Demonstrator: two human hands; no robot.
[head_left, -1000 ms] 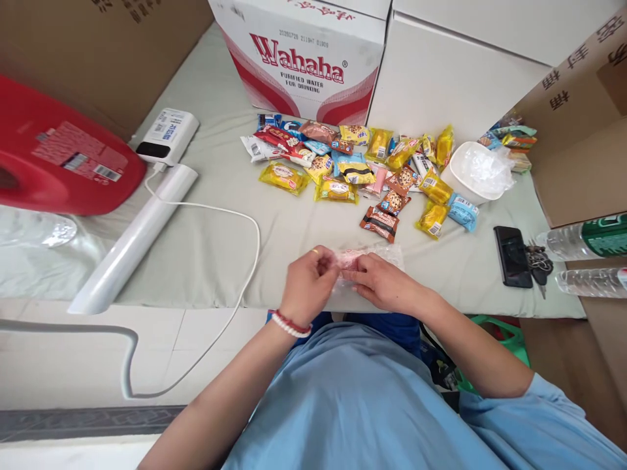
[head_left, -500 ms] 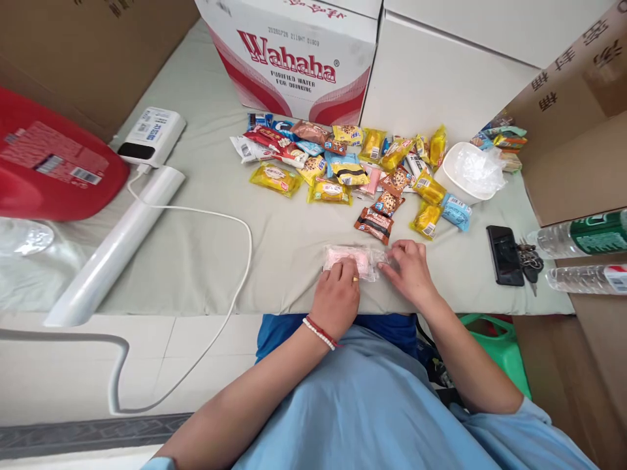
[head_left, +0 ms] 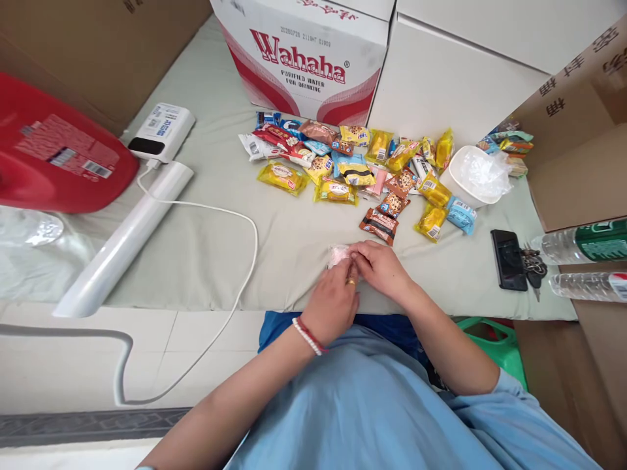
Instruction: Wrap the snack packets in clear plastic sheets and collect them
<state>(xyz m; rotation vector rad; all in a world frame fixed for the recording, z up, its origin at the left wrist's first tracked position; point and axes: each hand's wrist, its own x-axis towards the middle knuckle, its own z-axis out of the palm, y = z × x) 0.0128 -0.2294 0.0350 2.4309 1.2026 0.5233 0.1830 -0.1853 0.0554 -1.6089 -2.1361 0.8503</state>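
A small pink snack packet in clear wrapping lies near the front edge of the grey-green cloth. My left hand, with a ring and a red-and-white bracelet, presses on it with curled fingers. My right hand meets it from the right, fingers pinched on the wrapper, covering most of the packet. Just beyond my hands lies a brown snack packet.
A pile of several wrapped snacks lies before a Wahaha carton. A white bowl with plastic, phone, keys, water bottles, power bank, white roll, cable and red jug surround them.
My right hand has moved left onto the packet, joining my left hand. The wrapper, spread out flat half a second ago, is now bunched and mostly covered.
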